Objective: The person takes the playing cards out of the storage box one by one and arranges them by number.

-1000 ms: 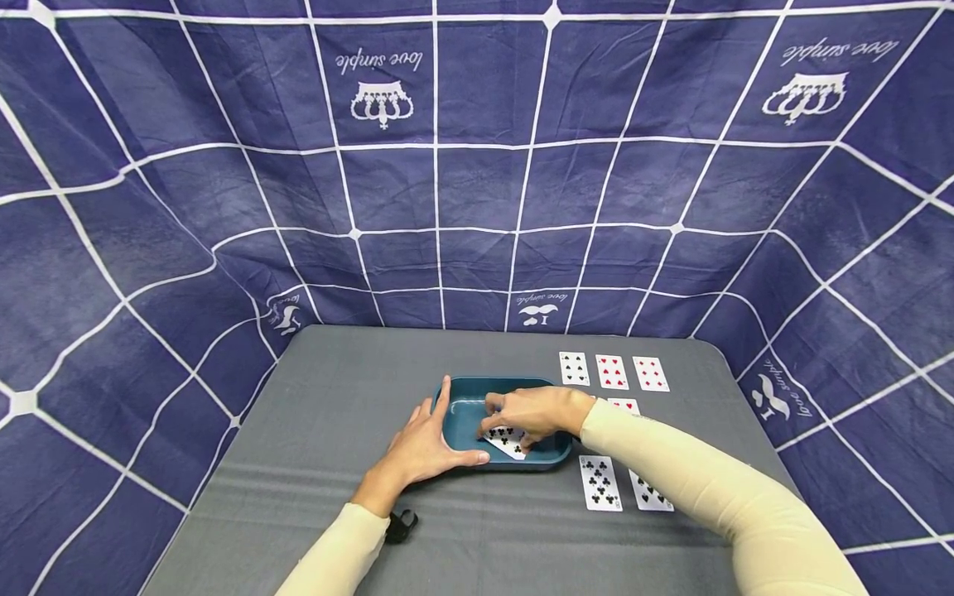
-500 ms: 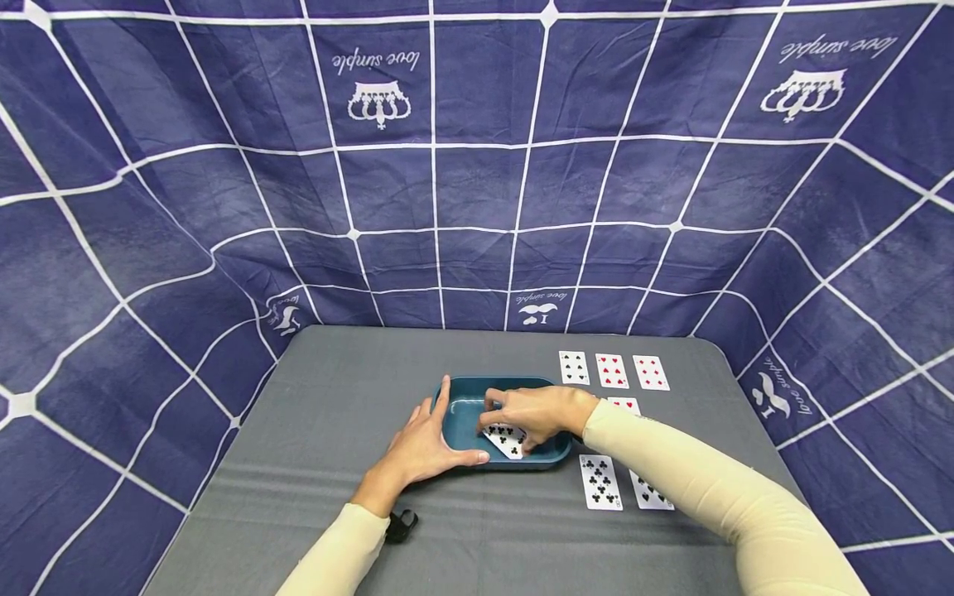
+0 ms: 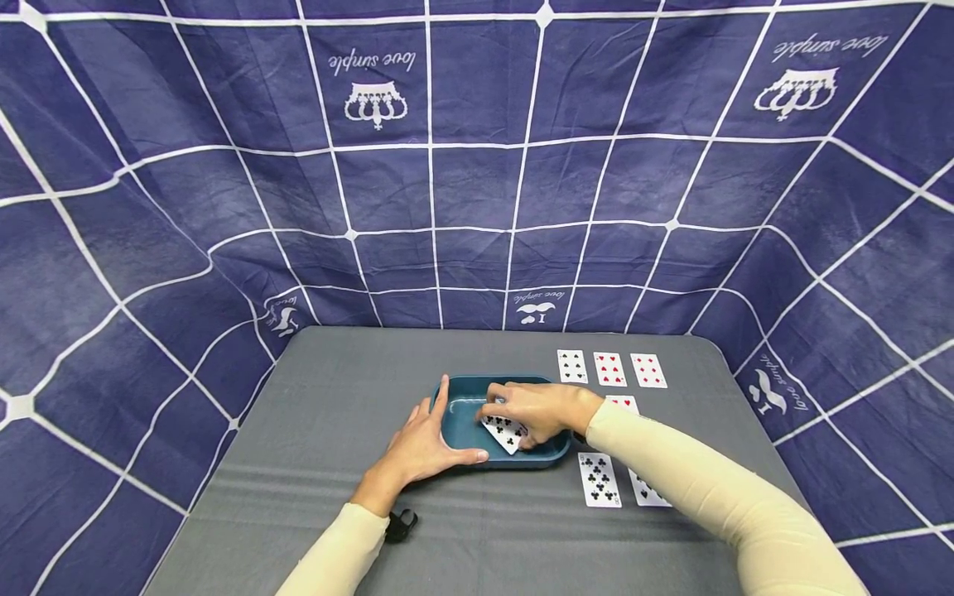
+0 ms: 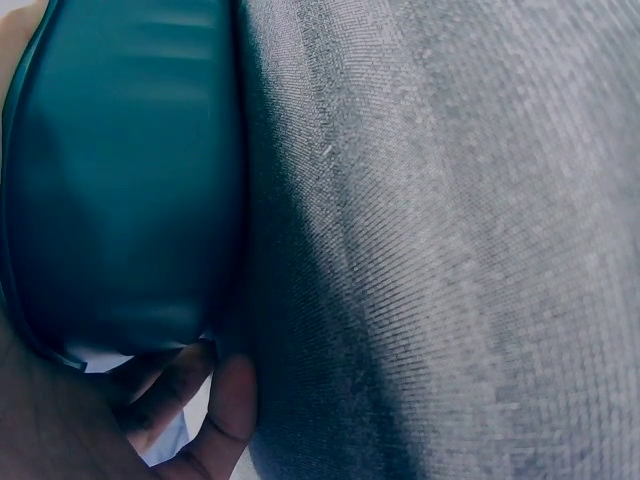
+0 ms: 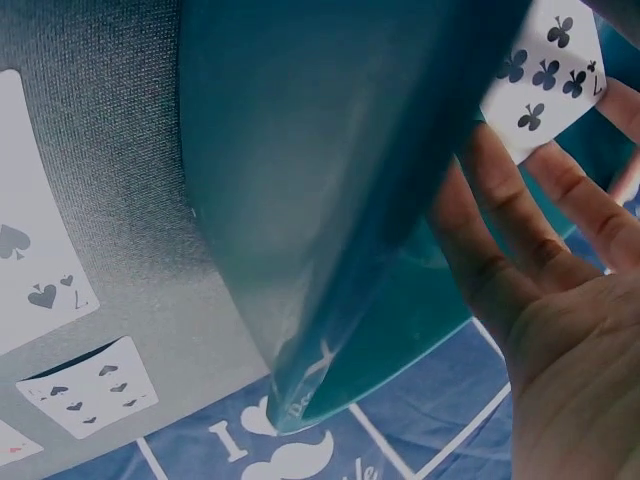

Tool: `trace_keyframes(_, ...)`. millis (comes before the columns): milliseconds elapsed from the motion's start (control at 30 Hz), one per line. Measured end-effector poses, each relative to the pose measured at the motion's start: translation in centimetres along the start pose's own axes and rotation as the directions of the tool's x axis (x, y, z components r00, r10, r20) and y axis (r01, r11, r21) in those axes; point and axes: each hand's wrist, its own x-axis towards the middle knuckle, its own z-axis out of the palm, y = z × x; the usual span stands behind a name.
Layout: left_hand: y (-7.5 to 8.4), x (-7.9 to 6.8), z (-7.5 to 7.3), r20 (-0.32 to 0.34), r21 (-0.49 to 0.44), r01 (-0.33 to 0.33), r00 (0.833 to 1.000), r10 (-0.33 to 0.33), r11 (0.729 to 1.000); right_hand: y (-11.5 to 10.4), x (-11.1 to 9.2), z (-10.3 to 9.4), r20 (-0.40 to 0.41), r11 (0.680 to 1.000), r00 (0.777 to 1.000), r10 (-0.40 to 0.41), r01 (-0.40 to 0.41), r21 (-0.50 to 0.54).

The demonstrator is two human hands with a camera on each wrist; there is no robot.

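Note:
A teal tray [image 3: 462, 430] lies on the grey cloth in the head view. At its left end, my left hand [image 3: 419, 445] holds it with the thumb along the near rim and the index finger by the left rim. My right hand [image 3: 538, 411] reaches inside and pinches a playing card, a seven of clubs [image 3: 504, 431], between thumb and fingers. In the right wrist view, fingers touch the edge of that seven of clubs [image 5: 545, 75], whose corner index shows. Whether other cards lie beneath it is hidden. The left wrist view shows the tray's outer wall [image 4: 125, 180].
To the right lie a spades card [image 3: 571, 367], a hearts card [image 3: 610, 369] and a diamonds card [image 3: 648, 371]. Nearer are a clubs card [image 3: 599, 480] and a partly covered spades card [image 3: 647, 490]. The right forearm hides part of another hearts card [image 3: 623, 403]. Blue cloth surrounds the table.
The seven of clubs has turned and lifted slightly inside the tray, showing more of its face. My right fingers have shifted a little with it. The left hand stays on the tray.

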Motion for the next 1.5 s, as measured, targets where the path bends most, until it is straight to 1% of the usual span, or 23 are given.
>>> trace_keyframes(267, 0.1, 0.1, -0.1, -0.004, 0.002, -0.003, 1.000, 0.003, 1.000, 0.0, -1.2, -0.6, -0.059, 0.996, 0.995, 0.083, -0.082, 0.021)
trace_keyframes(533, -0.1, 0.3, -0.1, 0.002, 0.006, 0.003, 1.000, -0.003, 1.000, 0.6, -2.4, -1.1, -0.163, 0.997, 0.984, 0.077, -0.075, 0.017)
trace_keyframes(700, -0.1, 0.3, -0.1, 0.001, 0.007, 0.003, 1.000, -0.003, 1.000, 0.8, -3.4, -1.6, -0.207, 0.995, 0.973, 0.103, -0.099, 0.029)
trace_keyframes(800, -0.1, 0.3, 0.0, -0.001, 0.011, 0.003, 1.000, -0.003, 1.000, 0.8, -3.9, -1.9, -0.217, 0.991, 0.968, 0.130, -0.123, 0.043)
trace_keyframes(933, 0.0, 0.3, 0.0, -0.006, 0.009, -0.001, 1.000, 0.001, 1.000, 0.9, -4.6, -2.1, -0.215, 0.985, 0.963, 0.165, -0.149, 0.087)
trace_keyframes(1233, -0.1, 0.2, 0.2, -0.020, 0.013, -0.005, 1.000, 0.005, 1.000, 1.5, -6.7, -1.4, -0.235, 0.971, 0.945, 0.226, -0.199, 0.135)
trace_keyframes(1500, 0.0, 0.0, 0.2, -0.019, 0.002, -0.005, 1.000, 0.005, 1.000, 2.3, -9.1, -0.6, -0.323, 0.970, 0.918, 0.231, -0.193, 0.145)
